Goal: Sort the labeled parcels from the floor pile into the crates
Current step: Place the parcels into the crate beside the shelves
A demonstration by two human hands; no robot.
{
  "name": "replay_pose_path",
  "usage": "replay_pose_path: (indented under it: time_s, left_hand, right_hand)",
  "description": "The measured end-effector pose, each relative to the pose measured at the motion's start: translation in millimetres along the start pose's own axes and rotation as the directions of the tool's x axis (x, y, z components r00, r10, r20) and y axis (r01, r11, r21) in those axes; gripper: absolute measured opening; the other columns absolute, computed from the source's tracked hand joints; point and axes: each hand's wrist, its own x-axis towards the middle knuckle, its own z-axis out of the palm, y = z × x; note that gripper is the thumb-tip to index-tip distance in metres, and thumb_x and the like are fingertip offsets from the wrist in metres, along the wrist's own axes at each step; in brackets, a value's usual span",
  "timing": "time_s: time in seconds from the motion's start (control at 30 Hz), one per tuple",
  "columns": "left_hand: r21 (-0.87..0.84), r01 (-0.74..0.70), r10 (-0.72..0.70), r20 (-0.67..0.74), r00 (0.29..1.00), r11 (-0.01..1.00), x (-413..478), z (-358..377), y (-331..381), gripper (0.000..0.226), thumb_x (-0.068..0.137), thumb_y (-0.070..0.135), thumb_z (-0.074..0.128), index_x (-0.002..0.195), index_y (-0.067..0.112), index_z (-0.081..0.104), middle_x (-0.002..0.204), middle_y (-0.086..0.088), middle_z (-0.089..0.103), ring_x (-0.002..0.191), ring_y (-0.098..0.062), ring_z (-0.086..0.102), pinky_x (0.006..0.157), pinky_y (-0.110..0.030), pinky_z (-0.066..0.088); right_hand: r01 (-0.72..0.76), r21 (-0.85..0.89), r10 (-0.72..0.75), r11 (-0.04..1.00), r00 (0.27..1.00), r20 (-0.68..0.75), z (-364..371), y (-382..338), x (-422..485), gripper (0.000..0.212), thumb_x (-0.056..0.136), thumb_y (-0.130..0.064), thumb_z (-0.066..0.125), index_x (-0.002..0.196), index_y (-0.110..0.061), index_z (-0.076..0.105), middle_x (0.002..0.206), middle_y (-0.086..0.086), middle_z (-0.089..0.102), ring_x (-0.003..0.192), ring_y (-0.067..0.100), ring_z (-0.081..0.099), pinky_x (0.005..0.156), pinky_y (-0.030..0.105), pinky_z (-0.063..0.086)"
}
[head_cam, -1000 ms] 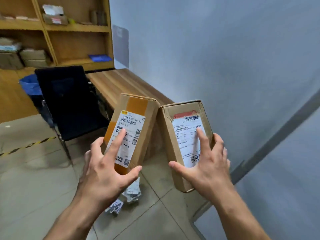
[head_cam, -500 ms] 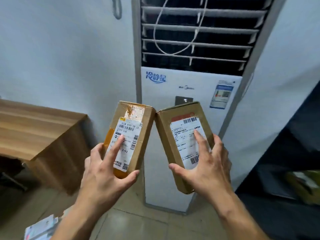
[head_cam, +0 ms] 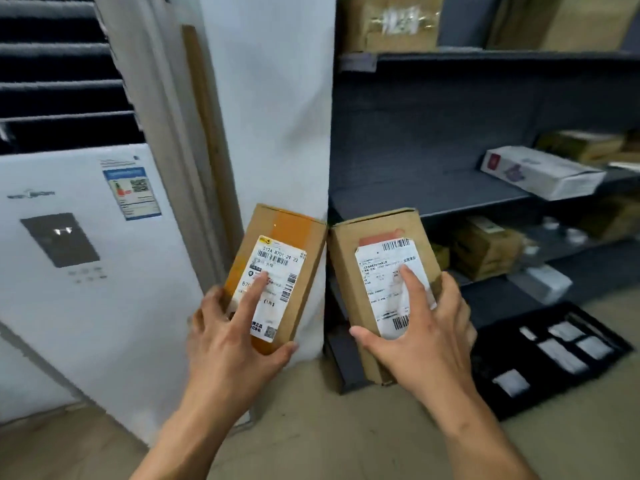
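**Two parcels in transit.** The left hand point(head_cam: 228, 344) grips the orange-taped parcel point(head_cam: 294, 226), thumb round its lower right edge and index finger laid on the white label point(head_cam: 277, 265). The right hand point(head_cam: 426, 337) grips the second parcel point(head_cam: 346, 271) in the same manner. Both parcels are held roughly upright, labels toward the camera, top corners touching or nearly so, well clear of the floor point(head_cam: 329, 427).

Compared with the preceding second, the grips and the parcels' pose are unchanged. The background has swept from a table and chair, past the standing air conditioner point(head_cam: 69, 306), to dark shelving point(head_cam: 450, 199). The person is therefore judged to be turning toward the sorting destination, with neither parcel yet placed.

No crate can be identified with certainty. A black tray point(head_cam: 543, 389) on the floor beside the shelving holds several white packets point(head_cam: 561, 355) in separate compartments. The shelves carry a white box point(head_cam: 540, 173) and cardboard boxes point(head_cam: 485, 244).
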Motion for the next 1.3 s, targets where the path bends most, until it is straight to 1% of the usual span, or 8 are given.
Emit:
replay_pose_path:
  time_s: [0.2,0.4,0.5,0.6,0.67,0.8,1.1,1.3]
  left_hand:
    - [0.004,-0.111,0.109,0.165,0.98,0.994,21,75,72,0.108,0.069,0.076,0.072,0.149,0.063,0.001,0.156,0.002,0.005,0.142,-0.035,0.017,0.116,-0.053,0.032]
    - [-0.023,-0.231,0.224,0.353,0.908,0.973,54,168,108,0.11,0.068,0.077,0.072,0.153,0.056,0.004,0.155,-0.001,0.005,0.14,-0.032,0.016,0.114,-0.052,0.035]
    - [-0.067,-0.288,0.288,0.424,0.859,0.955,79,215,119,0.111,0.065,0.08,0.071,0.151,0.056,0.005,0.154,-0.002,0.01,0.138,-0.032,0.02,0.112,-0.052,0.036]
    - [-0.14,-0.314,0.342,0.485,0.805,0.939,109,251,132,0.108,0.064,0.077,0.072,0.151,0.056,0.011,0.15,-0.001,0.017,0.131,-0.03,0.027,0.109,-0.047,0.038]
    - [-0.167,-0.341,0.377,0.505,0.776,0.925,132,269,144,0.107,0.065,0.075,0.073,0.151,0.057,0.012,0.15,-0.001,0.017,0.131,-0.03,0.027,0.11,-0.046,0.037]
    - [-0.224,-0.405,0.459,0.536,0.709,0.886,172,303,165,0.104,0.066,0.072,0.076,0.15,0.058,0.016,0.151,0.001,0.016,0.132,-0.031,0.026,0.109,-0.049,0.038]
    - [-0.317,-0.5,0.577,0.611,0.543,0.806,207,384,231,0.107,0.065,0.069,0.08,0.152,0.055,0.019,0.149,-0.003,0.022,0.134,-0.033,0.028,0.105,-0.048,0.041]
    - [-0.303,-0.508,0.567,0.642,0.516,0.806,214,449,290,0.112,0.066,0.068,0.08,0.154,0.051,0.015,0.153,-0.005,0.019,0.139,-0.033,0.025,0.108,-0.049,0.037]
  right_hand:
    - [-0.227,-0.037,0.226,0.973,0.974,-0.025,-18,90,7,0.122,0.052,-0.095,0.061,0.152,-0.052,0.006,0.162,0.01,-0.004,0.148,0.036,0.012,0.117,0.056,0.023]
    - [-0.451,-0.107,0.454,0.886,0.891,0.003,-6,168,12,0.12,0.053,-0.098,0.055,0.15,-0.049,0.004,0.163,0.01,-0.001,0.149,0.036,0.014,0.117,0.054,0.025]
    - [-0.607,-0.121,0.605,0.786,0.795,-0.055,7,209,20,0.117,0.053,-0.098,0.055,0.15,-0.048,0.011,0.16,0.012,0.007,0.146,0.038,0.02,0.114,0.055,0.029]
    - [-0.761,-0.159,0.754,0.629,0.647,-0.113,14,245,29,0.12,0.05,-0.1,0.05,0.15,-0.041,0.018,0.156,0.016,0.016,0.14,0.042,0.028,0.109,0.056,0.034]
    - [-0.82,-0.17,0.812,0.547,0.569,-0.134,15,264,35,0.118,0.054,-0.099,0.051,0.15,-0.038,0.019,0.155,0.018,0.018,0.139,0.044,0.03,0.108,0.057,0.035]
    - [-0.878,-0.146,0.857,0.455,0.476,-0.195,19,286,54,0.115,0.058,-0.097,0.053,0.149,-0.037,0.017,0.156,0.018,0.018,0.139,0.046,0.029,0.108,0.06,0.034]
    - [-0.912,-0.059,0.886,0.405,0.408,-0.22,40,309,108,0.117,0.056,-0.097,0.05,0.151,-0.039,0.013,0.157,0.016,0.018,0.139,0.044,0.029,0.107,0.061,0.034]
    - [-0.899,-0.104,0.885,0.425,0.437,-0.159,49,371,144,0.115,0.062,-0.094,0.057,0.151,-0.039,0.01,0.159,0.015,0.011,0.143,0.043,0.024,0.112,0.059,0.032]
